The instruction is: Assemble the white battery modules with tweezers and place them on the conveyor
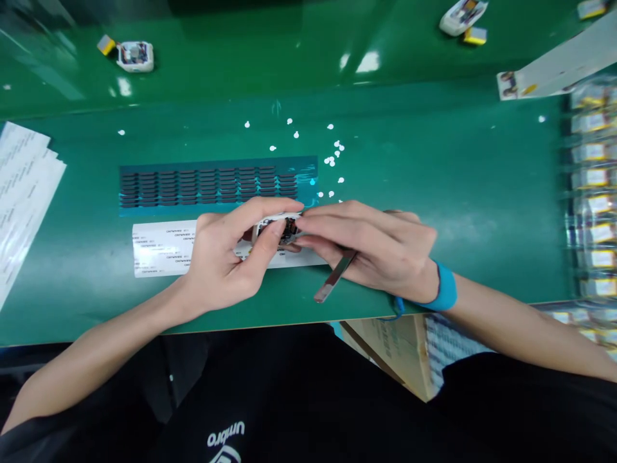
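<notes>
My left hand (226, 254) is closed round a small white device (279, 226) with exposed dark electronics, held just above a white label sheet (161, 247). My right hand (373, 247) pinches at the same device from the right, fingers pressed together. Metal tweezers (335, 280) are tucked in that hand and stick out toward me. A blue wrist strap (446, 286) circles my right wrist. Behind the hands lies a blue sheet of dark foam pads (207, 183).
Small white paper bits (332, 157) are scattered on the green table (434, 180). Stacked label strips (22, 186) lie at left. Two similar white devices (135, 56), (461, 16) sit on the far belt. Bagged parts (595, 193) fill the right; a cardboard box (400, 350) sits below the edge.
</notes>
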Available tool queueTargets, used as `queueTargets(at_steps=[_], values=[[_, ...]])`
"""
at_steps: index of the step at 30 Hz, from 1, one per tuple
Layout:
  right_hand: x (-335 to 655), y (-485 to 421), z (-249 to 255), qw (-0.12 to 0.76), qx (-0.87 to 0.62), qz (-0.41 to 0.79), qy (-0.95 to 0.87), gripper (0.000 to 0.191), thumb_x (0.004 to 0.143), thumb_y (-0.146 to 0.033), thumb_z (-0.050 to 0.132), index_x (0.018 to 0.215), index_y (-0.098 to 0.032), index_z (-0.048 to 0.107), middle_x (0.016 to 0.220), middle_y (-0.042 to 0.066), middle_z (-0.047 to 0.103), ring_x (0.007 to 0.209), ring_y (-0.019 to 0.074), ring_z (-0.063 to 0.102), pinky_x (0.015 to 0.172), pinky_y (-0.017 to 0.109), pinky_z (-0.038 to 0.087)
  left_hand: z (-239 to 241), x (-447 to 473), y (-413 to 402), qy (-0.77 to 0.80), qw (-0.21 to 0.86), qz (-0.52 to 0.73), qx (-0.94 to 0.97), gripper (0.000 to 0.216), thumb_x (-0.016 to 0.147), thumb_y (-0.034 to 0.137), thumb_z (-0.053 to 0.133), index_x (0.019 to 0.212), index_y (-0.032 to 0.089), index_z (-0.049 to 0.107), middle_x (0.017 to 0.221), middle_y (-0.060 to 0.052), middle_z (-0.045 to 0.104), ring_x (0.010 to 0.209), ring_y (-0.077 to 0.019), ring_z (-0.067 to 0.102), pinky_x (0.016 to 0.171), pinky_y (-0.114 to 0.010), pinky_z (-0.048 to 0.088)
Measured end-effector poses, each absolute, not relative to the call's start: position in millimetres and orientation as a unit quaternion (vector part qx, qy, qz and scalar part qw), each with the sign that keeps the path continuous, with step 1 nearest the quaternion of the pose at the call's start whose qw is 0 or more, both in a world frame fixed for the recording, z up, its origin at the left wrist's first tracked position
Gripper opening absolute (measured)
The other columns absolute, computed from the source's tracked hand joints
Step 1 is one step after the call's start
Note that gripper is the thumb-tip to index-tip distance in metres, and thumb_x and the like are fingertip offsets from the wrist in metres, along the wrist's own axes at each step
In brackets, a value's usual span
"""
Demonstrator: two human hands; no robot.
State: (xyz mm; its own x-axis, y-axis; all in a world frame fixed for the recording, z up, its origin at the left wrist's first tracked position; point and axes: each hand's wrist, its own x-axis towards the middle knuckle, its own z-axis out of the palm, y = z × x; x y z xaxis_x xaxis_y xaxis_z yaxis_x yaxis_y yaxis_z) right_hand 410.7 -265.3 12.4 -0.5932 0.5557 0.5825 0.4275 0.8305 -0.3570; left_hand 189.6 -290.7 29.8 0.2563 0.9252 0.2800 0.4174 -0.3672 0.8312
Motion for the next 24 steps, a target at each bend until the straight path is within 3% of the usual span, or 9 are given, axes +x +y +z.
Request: queueTargets(at_steps=[5,11,15,20,24], values=[[408,-262,15,0.383,-0.302,0.170,-0.856,0.010,0.102,-0.015,0.069,0.103,-0.026,0.069,0.090,-0.003,0.079,0.073,0.0142,0.076,0.059,0.025,0.059,27,195,-293,0.491,0.336,0.392,0.702,0.015,0.099,0.021,0.064,0.104,0.020,0.078,0.087,-0.001,0.081,0.064,-0.0126,0.074,0.053,-0.022,0.052],[410,-259,20,0.368,-0.293,0.202,-0.859,0.019,0.101,-0.008,0.066,0.099,-0.027,0.070,0.094,0.000,0.079,0.084,0.0166,0.075,0.071,0.030,0.064,28,194,-294,0.463,0.308,0.378,0.740,0.016,0.097,0.013,0.063,0.101,0.022,0.076,0.077,0.004,0.076,0.052,-0.0089,0.063,0.051,-0.024,0.049],[410,-258,25,0.331,-0.319,0.256,-0.850,0.018,0.101,-0.012,0.065,0.099,-0.028,0.071,0.096,0.002,0.080,0.083,0.0203,0.077,0.073,0.035,0.067,31,194,-295,0.469,0.367,0.382,0.707,0.011,0.097,0.016,0.066,0.097,0.020,0.075,0.079,0.003,0.079,0.057,-0.0101,0.069,0.051,-0.022,0.051],[415,-257,27,0.336,-0.285,0.149,-0.885,0.027,0.097,-0.004,0.068,0.110,-0.028,0.073,0.105,0.004,0.080,0.086,0.0176,0.077,0.070,0.028,0.064,29,195,-296,0.470,0.467,0.382,0.644,0.008,0.097,0.016,0.066,0.094,0.019,0.073,0.078,0.001,0.079,0.061,-0.0134,0.076,0.053,-0.022,0.057],[416,-256,21,0.321,-0.285,0.121,-0.895,0.023,0.102,-0.014,0.068,0.116,-0.032,0.072,0.111,-0.001,0.080,0.089,0.0169,0.078,0.070,0.025,0.064,27,196,-296,0.491,0.493,0.379,0.610,0.007,0.096,0.018,0.068,0.092,0.019,0.074,0.072,0.002,0.077,0.057,-0.0141,0.075,0.052,-0.022,0.057]])
